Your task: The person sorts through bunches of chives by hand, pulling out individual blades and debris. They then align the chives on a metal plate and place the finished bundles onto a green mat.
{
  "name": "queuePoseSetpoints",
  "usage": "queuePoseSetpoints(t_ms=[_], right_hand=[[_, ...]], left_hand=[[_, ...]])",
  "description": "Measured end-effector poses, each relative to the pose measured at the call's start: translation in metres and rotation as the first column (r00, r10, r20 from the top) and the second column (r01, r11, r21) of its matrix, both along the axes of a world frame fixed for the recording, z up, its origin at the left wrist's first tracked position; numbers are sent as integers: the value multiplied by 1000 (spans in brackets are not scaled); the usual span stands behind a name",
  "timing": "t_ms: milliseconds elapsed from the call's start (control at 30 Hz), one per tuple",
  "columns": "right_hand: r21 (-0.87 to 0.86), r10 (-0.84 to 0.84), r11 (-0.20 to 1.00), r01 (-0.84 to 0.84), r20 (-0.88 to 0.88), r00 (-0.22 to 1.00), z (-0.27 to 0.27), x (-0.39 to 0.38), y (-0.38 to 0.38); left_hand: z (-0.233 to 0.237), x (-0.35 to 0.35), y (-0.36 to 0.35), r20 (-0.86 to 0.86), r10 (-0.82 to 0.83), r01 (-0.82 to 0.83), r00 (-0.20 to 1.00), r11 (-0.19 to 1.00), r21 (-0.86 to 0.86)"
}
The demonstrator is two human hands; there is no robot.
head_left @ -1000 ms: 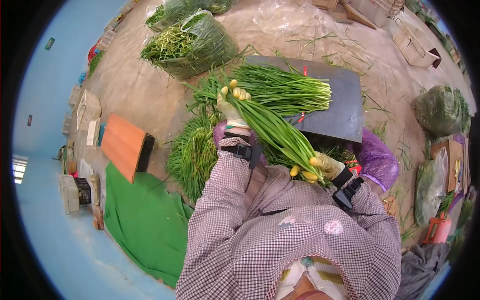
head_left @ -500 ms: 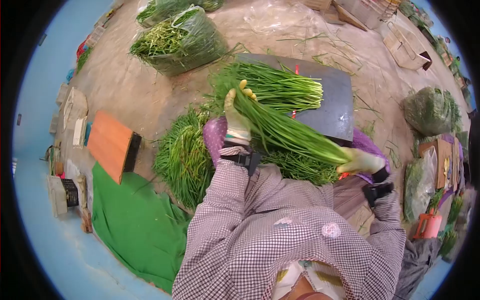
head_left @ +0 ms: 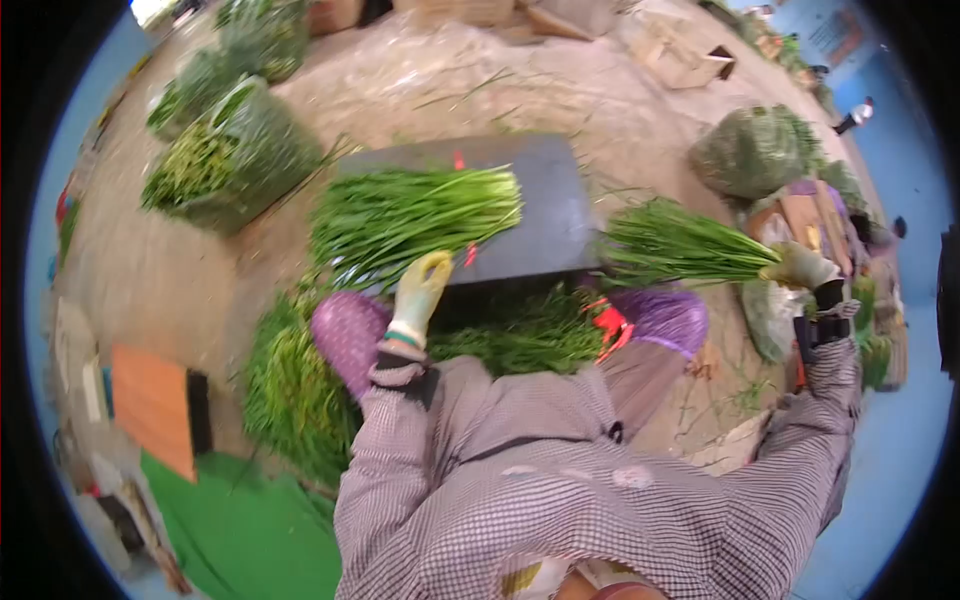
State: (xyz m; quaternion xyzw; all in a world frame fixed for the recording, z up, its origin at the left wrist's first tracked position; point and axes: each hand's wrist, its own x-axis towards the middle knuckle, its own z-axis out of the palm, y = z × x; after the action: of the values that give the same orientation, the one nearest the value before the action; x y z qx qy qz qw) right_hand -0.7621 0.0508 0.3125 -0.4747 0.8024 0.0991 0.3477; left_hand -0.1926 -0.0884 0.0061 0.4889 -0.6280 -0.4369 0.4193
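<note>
My right hand (head_left: 803, 265), in a pale glove, is closed around the pale stem ends of a bunch of garlic chives (head_left: 685, 243). Its green leaves stretch left toward the board's right edge. My left hand (head_left: 420, 290), also gloved, has its fingers curled into a loop at the near edge of a dark board (head_left: 550, 220); I see nothing in them. Just beyond that hand, a thick pile of garlic chives (head_left: 410, 215) lies on the board, pale ends to the right. Red ties (head_left: 470, 255) show at the pile's near and far sides.
Loose chives (head_left: 520, 330) lie below the board between my purple-covered knees, and more (head_left: 290, 385) beside my left knee. Stuffed plastic bags (head_left: 250, 150) stand far left, another bag (head_left: 745, 155) at right. An orange panel (head_left: 150, 405) and green cloth (head_left: 240, 530) are at left.
My right hand has swung the chive bunch off to the right, away from the board. My left hand has left the leaves, and its fingers have curled. The view has shifted.
</note>
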Motion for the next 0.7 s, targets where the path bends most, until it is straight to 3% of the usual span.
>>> queuePoseSetpoints(t_ms=[33, 67, 133, 167, 200, 333, 367, 400, 467, 533, 567, 600, 667, 700], right_hand=[[-94, -31, 995, 41, 99, 995, 5, -4, 3], [-172, -50, 981, 88, 212, 976, 1, -2, 9], [-158, -148, 962, 223, 386, 911, -7, -2, 16], [-157, -162, 961, 227, 343, 925, -8, 0, 16], [-198, -144, 947, 252, 440, 886, -14, -8, 20], [-451, -45, 848, 277, 460, 887, -47, -1, 30], [-347, -67, 892, 288, 530, 846, -36, 20, 28], [-367, -46, 878, 307, 575, 817, -52, 18, 30], [-381, 0, 865, 326, 650, 760, -59, 54, 27], [-469, 105, 835, 289, 651, 752, -71, 99, 19], [-538, 188, 791, 291, 667, 721, -92, 113, 14], [-447, 148, 844, 297, 727, 671, -114, 108, 13], [-324, 71, 889, 324, 795, 602, -110, 160, 8], [-291, 76, 899, 328, 840, 537, -118, 180, 5]], left_hand=[[-3, -4, -1, 71, 50, -42, 996, 993, -110], [22, -10, 5, 78, 43, -38, 996, 998, -58], [30, -26, 12, -266, -45, 90, 963, 984, 156], [32, -33, 13, -300, -144, 186, 943, 975, 119], [33, -40, 15, -328, -231, 270, 916, 960, 77], [53, -69, 35, -170, -469, 490, 867, 864, 115], [58, -78, 40, -144, -531, 549, 835, 822, 149], [65, -87, 45, -117, -593, 604, 797, 775, 184], [58, -108, 51, -232, -752, 783, 617, 615, 90], [78, -125, 61, -331, -790, 857, 515, 467, 220], [84, -133, 63, -303, -819, 873, 488, 462, 157], [89, -140, 64, -269, -845, 886, 462, 454, 96], [62, -166, 71, -535, -697, 826, 477, 563, 3], [51, -165, 67, -725, -598, 847, 343, 530, -36]])
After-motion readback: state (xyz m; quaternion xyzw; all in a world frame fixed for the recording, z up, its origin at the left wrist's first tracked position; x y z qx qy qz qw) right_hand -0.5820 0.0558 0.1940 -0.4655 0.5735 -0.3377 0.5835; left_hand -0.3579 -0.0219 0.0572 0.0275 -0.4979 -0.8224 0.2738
